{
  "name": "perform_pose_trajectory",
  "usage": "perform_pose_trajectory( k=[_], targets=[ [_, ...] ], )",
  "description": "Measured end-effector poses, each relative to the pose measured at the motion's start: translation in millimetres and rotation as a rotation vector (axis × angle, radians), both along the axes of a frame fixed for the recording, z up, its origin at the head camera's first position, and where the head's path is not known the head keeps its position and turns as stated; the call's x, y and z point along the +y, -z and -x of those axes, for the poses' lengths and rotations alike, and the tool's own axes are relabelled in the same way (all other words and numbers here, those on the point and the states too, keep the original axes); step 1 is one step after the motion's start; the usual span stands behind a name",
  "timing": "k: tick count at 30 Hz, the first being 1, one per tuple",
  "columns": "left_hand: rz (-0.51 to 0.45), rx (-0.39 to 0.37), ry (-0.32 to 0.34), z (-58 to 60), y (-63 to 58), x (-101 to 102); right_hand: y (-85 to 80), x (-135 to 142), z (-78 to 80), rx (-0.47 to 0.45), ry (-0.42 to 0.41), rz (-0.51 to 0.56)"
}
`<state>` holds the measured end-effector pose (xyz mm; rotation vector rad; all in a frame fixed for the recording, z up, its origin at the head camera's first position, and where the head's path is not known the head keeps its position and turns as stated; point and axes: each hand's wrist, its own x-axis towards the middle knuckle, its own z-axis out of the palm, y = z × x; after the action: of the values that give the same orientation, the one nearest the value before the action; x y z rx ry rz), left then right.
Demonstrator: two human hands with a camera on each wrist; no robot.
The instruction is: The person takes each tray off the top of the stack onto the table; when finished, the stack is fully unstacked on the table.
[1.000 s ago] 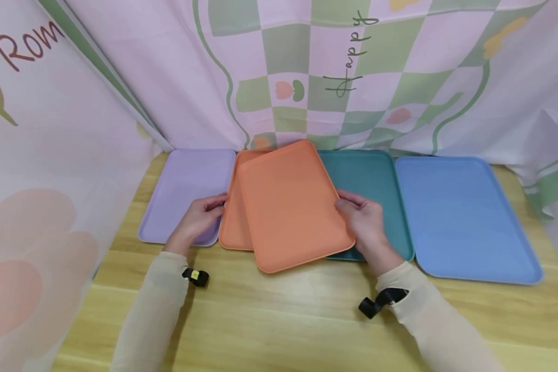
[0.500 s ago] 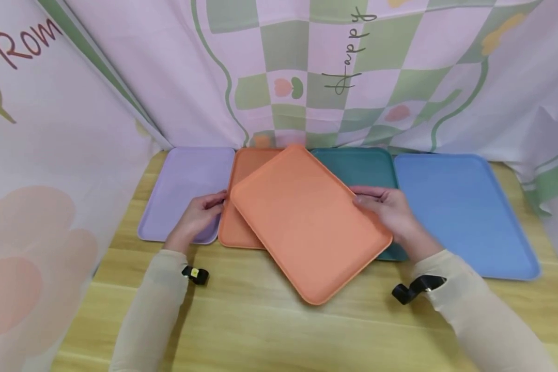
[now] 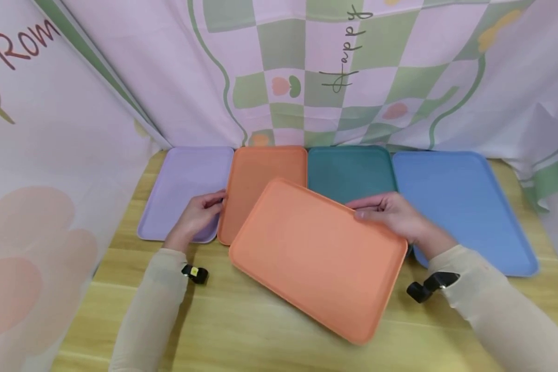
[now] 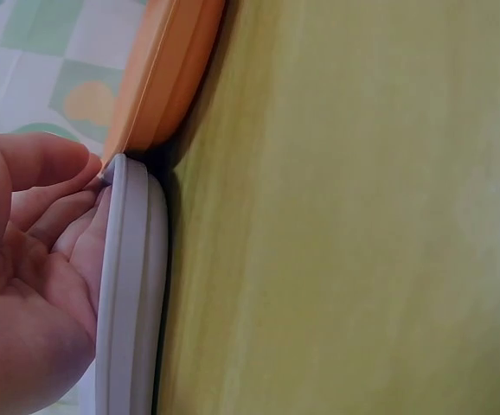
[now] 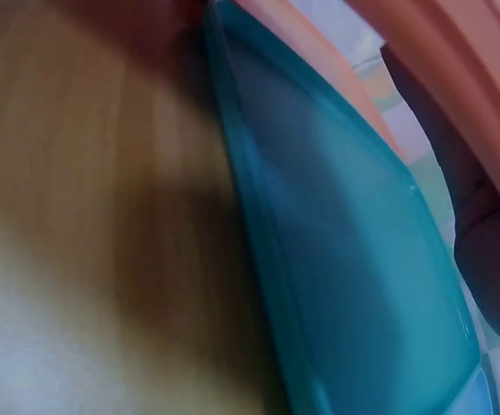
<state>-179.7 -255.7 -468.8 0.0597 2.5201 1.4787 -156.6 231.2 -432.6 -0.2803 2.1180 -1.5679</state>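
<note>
In the head view my right hand (image 3: 397, 217) pinches the rim of a light orange tray (image 3: 321, 258), thumb on top. It is turned aslant, its near corner reaching out over the wood. It overlaps a second orange tray (image 3: 265, 170) and a teal tray (image 3: 351, 173). My left hand (image 3: 197, 214) lies over the right side of a purple tray (image 3: 200, 168), extended fingertips right at the second orange tray's left rim. In the left wrist view these fingertips meet at the seam between the purple and orange trays. The right wrist view shows the teal tray (image 5: 345, 225) below the lifted orange one.
A blue tray (image 3: 460, 206) finishes the row on the right. The trays lie side by side on a wooden table (image 3: 242, 330) against a patterned curtain (image 3: 283, 46). Another curtain (image 3: 51, 206) borders the left side.
My right hand has moved right, turning the upper orange tray and drawing it toward me, off most of the lower orange tray. My left hand stays in place.
</note>
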Motion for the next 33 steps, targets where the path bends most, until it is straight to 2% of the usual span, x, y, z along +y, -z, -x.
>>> perform_pose_trajectory(
  k=[5,12,18,21,27,33],
  targets=[
    [-0.012,-0.02,-0.001,-0.5,-0.8,-0.1,4.5,-5.7,-5.4,0.001,-0.11,0.021],
    [-0.011,-0.017,-0.006,-1.0,-1.1,0.8,16.1,-16.4,-11.5,0.074,-0.252,0.028],
    [-0.013,-0.017,-0.003,-2.1,-2.0,0.7,21.2,-25.0,-19.2,0.097,-0.33,0.018],
    [-0.009,-0.009,-0.006,-1.2,-1.4,1.2,20.2,-29.1,-22.9,0.135,-0.343,-0.012],
    [-0.019,-0.002,-0.008,-0.2,-1.2,2.7,16.1,-39.2,-35.5,0.327,-0.314,-0.162],
    [-0.013,-0.004,-0.005,-0.1,-1.7,2.2,25.1,-47.9,-49.5,0.471,-0.308,-0.209]
  ],
)
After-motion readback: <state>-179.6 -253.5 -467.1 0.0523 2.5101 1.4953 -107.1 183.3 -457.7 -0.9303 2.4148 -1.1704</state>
